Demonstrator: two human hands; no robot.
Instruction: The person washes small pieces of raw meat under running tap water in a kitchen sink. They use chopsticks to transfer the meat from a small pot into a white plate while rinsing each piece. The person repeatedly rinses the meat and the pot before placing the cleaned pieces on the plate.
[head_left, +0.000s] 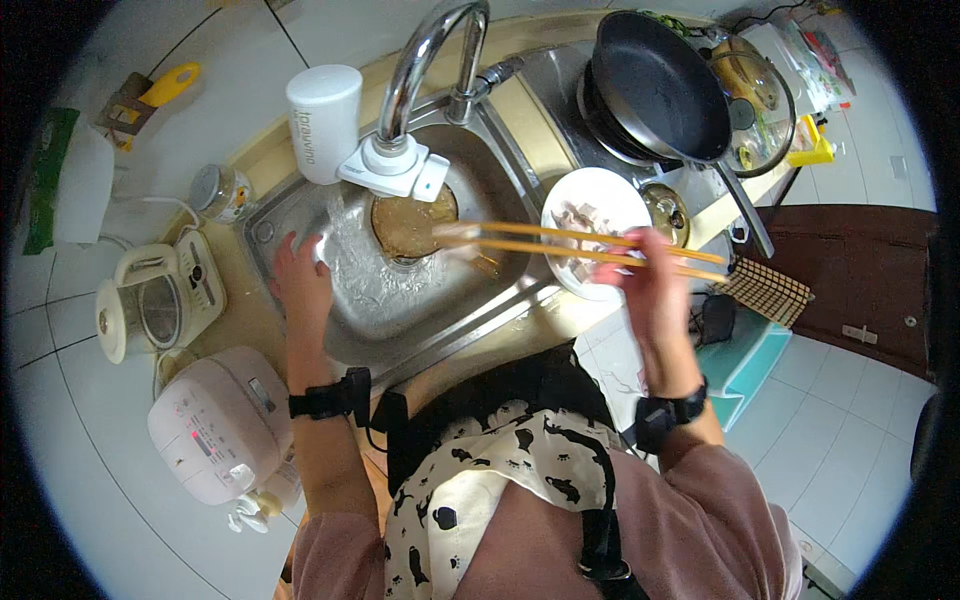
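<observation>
My right hand (649, 277) grips a pair of long wooden chopsticks (517, 229). Their tips point left over the sink (502, 292), with a pale, motion-blurred piece (457, 238), probably meat, between them. Below and left of the tips, a round vessel of brownish liquid (409, 214) sits in the sink, partly covered by the faucet filter (397, 165). A white plate (596, 184) at the sink's right edge bears pale meat pieces (583, 217); the chopsticks and my right hand cross in front of it. My left hand (302, 274), fingers apart and holding nothing, is at the sink's left side.
A chrome faucet (405, 71) with a white filter canister (324, 124) arches over the sink. Right of it, a black frying pan (660, 86) sits on the stove, its handle jutting forward, beside glass lids (780, 105). A rice cooker (225, 424) and an electric kettle (150, 304) stand left.
</observation>
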